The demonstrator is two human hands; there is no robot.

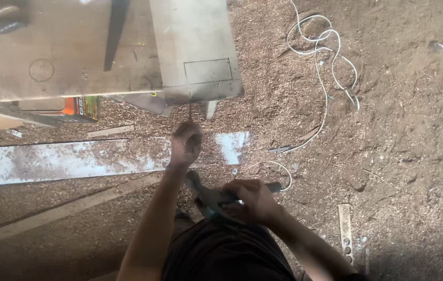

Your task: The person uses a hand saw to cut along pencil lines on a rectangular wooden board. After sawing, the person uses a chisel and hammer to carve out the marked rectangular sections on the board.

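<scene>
My left hand [185,142] is raised toward the edge of a dusty workbench top [65,62], fingers closed around a thin dark rod or bit [190,110] that points up at the bench's metal plate [195,47]. My right hand [250,200] is lower, close to my body, gripping a dark green power tool [208,198] with a handle sticking out to the right. The tool's front end is partly hidden behind my left forearm.
The floor is covered in sawdust. A white cable [320,57] loops across it at upper right. A long pale plank [60,161] lies at left, an orange box [81,108] sits under the bench, and a perforated strip [345,229] lies at right.
</scene>
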